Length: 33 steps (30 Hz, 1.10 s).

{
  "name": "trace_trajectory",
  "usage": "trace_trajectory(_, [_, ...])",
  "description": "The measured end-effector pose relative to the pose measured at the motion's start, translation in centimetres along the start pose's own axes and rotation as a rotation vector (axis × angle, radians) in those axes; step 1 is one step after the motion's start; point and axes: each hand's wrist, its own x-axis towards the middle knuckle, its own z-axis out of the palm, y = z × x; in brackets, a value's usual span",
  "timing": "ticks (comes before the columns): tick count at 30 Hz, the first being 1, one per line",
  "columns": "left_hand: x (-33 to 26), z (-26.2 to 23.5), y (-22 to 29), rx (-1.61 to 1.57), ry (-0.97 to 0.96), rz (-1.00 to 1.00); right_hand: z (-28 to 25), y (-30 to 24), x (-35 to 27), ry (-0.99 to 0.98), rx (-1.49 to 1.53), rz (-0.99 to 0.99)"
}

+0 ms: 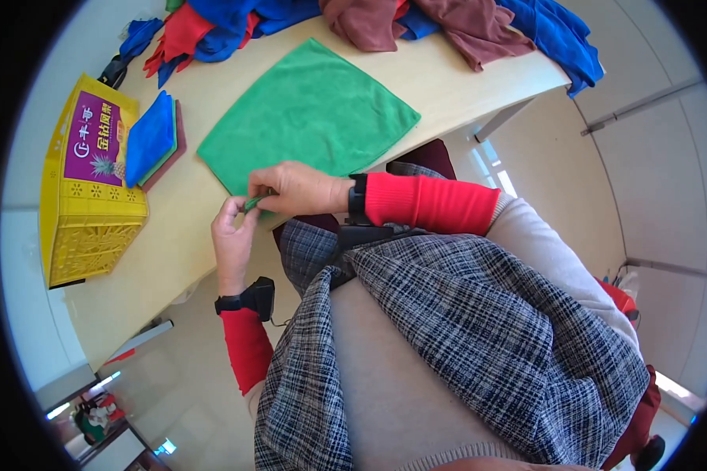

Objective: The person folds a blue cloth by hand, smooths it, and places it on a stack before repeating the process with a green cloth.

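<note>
A green cloth (310,114) lies spread on the pale table, its near corner drawn up at the table's front edge. My left hand (234,231) pinches that corner between thumb and fingertips. Right beside it, my right hand (298,188) is closed on the same corner, its fingers bent and touching the fabric. A small bit of green shows between the two hands. The rest of the cloth lies mostly flat beyond them.
A yellow basket (94,224) stands at the left, with folded blue, green and brown cloths (152,140) beside it. Crumpled blue, red and brown cloths (369,23) lie along the table's far side. The table (182,224) ends close to my body.
</note>
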Motion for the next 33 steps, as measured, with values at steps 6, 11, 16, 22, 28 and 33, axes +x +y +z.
trace_trajectory(6, [1.4,-0.4,-1.7,-0.369,0.227,-0.008,-6.7,2.9,-6.3,0.067,-0.296,-0.019])
trace_trajectory(11, [1.9,-1.0,-2.5,-0.454,0.344,-0.015,-12.3,5.5,-11.6,0.15,-0.651,-0.038])
trace_trajectory(16, [2.5,-1.6,-3.1,-0.51,0.381,-0.006,-15.2,6.7,-12.9,0.3,-0.696,0.066])
trace_trajectory(22, [2.4,-1.6,-1.8,-0.546,0.451,-0.048,-15.4,5.5,-13.8,0.441,-0.558,0.132])
trace_trajectory(28, [2.3,-1.4,-1.8,-0.561,0.471,-0.063,-14.0,3.8,-14.1,0.433,-0.422,0.159])
trace_trajectory(33, [2.1,-1.3,-2.1,-0.585,0.468,-0.063,-13.7,3.5,-13.5,0.48,-0.566,0.019])
